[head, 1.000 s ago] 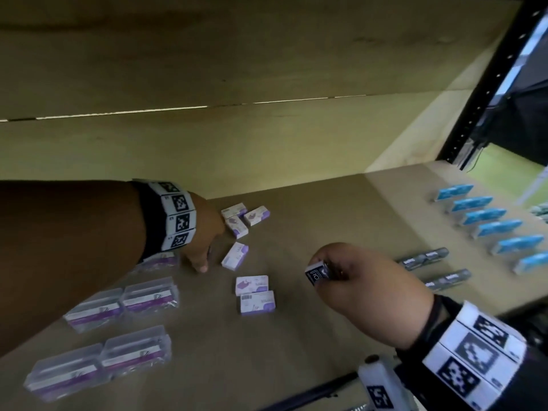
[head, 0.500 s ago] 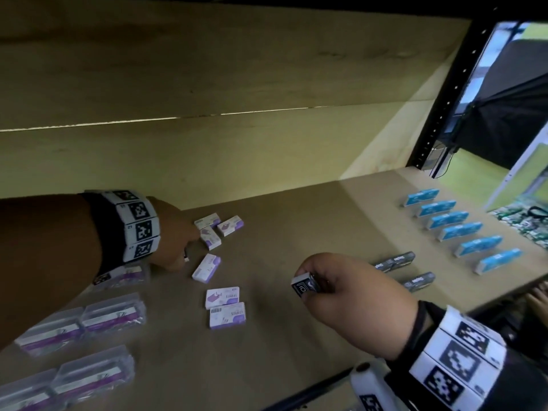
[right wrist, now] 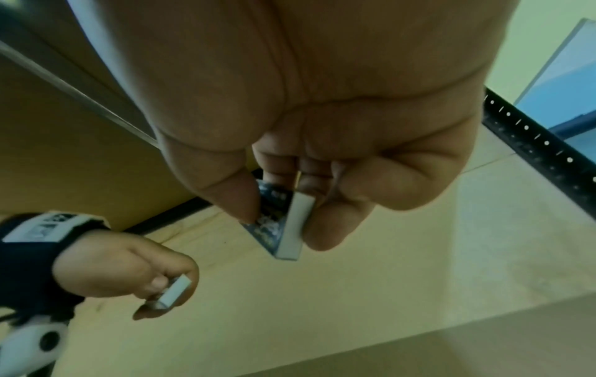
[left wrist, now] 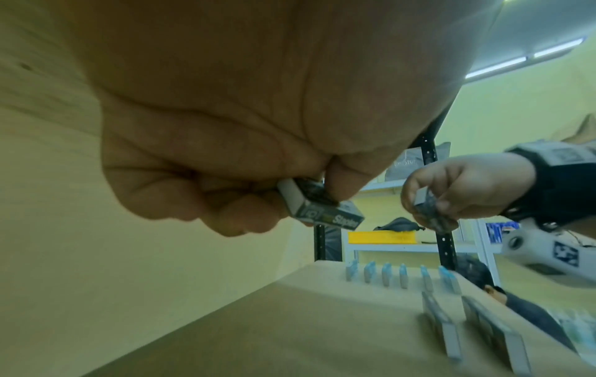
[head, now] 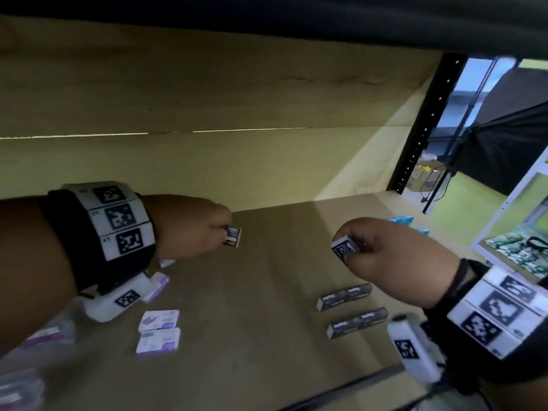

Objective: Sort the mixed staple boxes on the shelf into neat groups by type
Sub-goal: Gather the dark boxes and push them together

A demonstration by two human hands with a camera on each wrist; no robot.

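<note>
Far to the left of the paired dark staple boxes (head: 344, 296), blurred clear plastic cases (head: 44, 335) with purple labels are lying on the shelf (head: 252, 351). Nearer to that pair, still on their left, two purple-and-white staple boxes (head: 159, 332) are sitting side by side and touching, with more purple boxes (head: 157, 284) partly hidden under the left wrist.

The left hand (head: 189, 226) is hovering above the shelf, up and to the left of the dark pair, its thumb and curled fingers (left wrist: 245, 214) pinching a small dark staple box (head: 232, 237); white lettering is showing on one face.

The right hand (head: 385, 256) is hanging just above the dark pair, clear of the shelf, gripping a second dark box (head: 344, 247) between thumb (right wrist: 232, 193) and fingers, tilted on its edge.

Below the right hand, the dark pair is lying end to end, and a second such pair (head: 357, 321) is lying parallel just in front of it. Beyond them to the right, blue boxes (left wrist: 403, 275) are standing in a row.
</note>
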